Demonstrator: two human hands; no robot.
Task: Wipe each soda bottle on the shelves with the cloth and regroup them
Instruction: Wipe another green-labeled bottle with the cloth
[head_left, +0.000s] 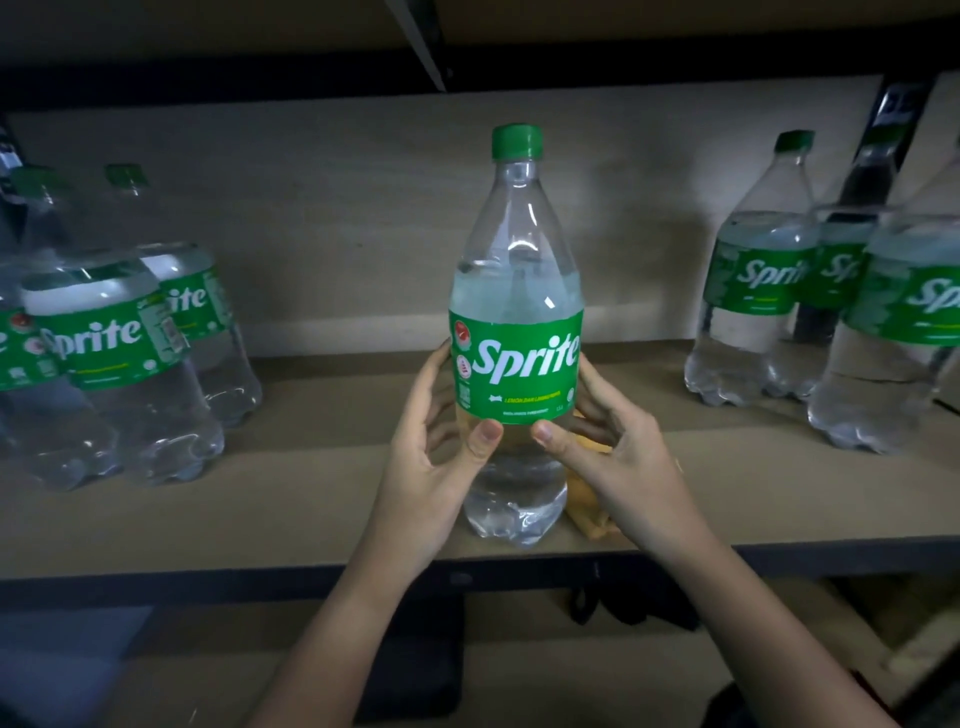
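A clear Sprite bottle (517, 291) with a green cap and green label stands upright near the front edge of the shelf (322, 499), label facing me. My left hand (431, 457) grips its left side, thumb on the lower label edge. My right hand (618, 457) grips the right side, thumb on the front below the label. A yellow cloth (589, 512) lies on the shelf just right of the bottle, mostly hidden under my right hand.
Three Sprite bottles (104, 353) stand grouped at the left of the shelf. Another group of three (758, 280) stands at the right, near a dark upright post (878, 156). A shelf board runs overhead. Dark objects sit below the shelf.
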